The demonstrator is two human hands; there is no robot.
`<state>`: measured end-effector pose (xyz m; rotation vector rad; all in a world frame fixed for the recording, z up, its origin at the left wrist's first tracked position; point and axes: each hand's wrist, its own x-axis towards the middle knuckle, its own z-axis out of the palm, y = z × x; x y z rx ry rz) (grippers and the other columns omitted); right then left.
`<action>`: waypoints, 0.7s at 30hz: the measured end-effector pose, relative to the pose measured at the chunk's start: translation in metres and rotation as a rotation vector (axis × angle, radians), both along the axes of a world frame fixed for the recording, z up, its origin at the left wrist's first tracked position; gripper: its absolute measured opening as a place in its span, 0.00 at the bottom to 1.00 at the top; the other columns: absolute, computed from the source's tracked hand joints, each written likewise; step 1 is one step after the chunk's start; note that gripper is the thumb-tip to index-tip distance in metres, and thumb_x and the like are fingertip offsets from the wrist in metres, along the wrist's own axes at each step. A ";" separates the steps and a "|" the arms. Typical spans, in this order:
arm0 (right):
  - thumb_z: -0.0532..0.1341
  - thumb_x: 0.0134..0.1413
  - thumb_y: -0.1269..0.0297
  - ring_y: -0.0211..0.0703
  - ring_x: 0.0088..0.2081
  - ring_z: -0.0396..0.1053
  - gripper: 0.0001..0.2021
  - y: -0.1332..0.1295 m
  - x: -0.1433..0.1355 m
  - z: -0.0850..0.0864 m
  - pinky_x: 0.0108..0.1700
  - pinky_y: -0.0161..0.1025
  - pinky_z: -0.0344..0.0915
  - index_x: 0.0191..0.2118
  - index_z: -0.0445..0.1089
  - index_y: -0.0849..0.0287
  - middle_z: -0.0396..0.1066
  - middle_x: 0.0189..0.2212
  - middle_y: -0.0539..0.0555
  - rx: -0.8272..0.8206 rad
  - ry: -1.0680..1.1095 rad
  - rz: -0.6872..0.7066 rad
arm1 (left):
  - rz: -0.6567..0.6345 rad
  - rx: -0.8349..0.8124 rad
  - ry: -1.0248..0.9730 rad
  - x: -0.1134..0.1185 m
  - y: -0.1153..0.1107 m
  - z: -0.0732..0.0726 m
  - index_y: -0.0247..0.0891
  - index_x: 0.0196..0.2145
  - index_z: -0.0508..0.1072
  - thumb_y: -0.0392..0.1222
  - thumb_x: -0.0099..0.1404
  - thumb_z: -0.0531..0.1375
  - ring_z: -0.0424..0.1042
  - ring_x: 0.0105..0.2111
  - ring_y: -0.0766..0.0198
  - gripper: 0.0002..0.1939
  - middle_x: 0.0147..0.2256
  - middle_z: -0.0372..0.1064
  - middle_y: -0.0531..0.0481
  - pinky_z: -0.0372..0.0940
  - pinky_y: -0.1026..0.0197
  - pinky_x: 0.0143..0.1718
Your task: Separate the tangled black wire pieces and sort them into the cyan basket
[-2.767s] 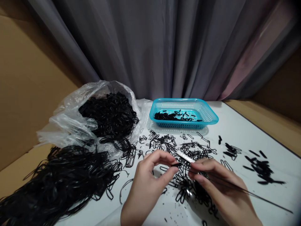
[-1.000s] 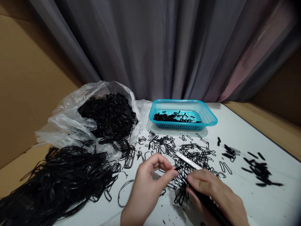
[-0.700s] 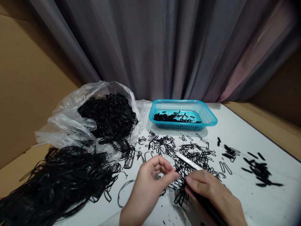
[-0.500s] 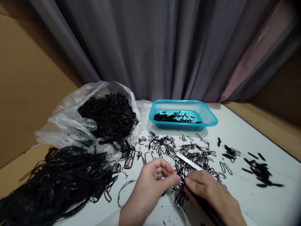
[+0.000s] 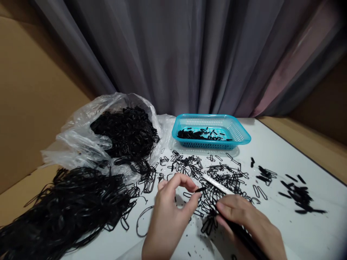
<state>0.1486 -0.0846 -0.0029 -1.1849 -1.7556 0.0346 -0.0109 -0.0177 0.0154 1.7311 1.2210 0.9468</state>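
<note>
My left hand (image 5: 172,213) pinches a small black oblong piece (image 5: 201,189) between thumb and forefinger. My right hand (image 5: 248,220) is closed, with a long black strip-like piece (image 5: 244,236) running from under its fingers toward the lower right. A flat white stick (image 5: 217,183) sticks out past the knuckles of that hand; whether the fingers grip it I cannot tell. Thin black open loops (image 5: 223,177) lie scattered beyond both hands. Just left of my right fingertips is a cluster of black loops (image 5: 208,224).
A blue basket (image 5: 244,139) holding small black pieces stands at the back. To the left, a clear plastic bag (image 5: 78,122) spills black strips, with a tangled black heap (image 5: 65,213) before it. Small black pieces (image 5: 300,196) lie at the right on the white table (image 5: 284,155).
My left hand has drawn slightly away from the right hand, and the black oblong piece now shows in its pinch. My right hand has barely moved.
</note>
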 end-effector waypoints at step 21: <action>0.59 0.59 0.70 0.36 0.32 0.73 0.04 0.001 0.003 -0.002 0.33 0.30 0.70 0.39 0.66 0.56 0.73 0.30 0.51 -0.010 0.063 0.078 | -0.021 0.247 0.167 -0.001 -0.009 -0.004 0.46 0.31 0.69 0.33 0.60 0.57 0.65 0.37 0.58 0.06 0.32 0.72 0.57 0.58 0.56 0.39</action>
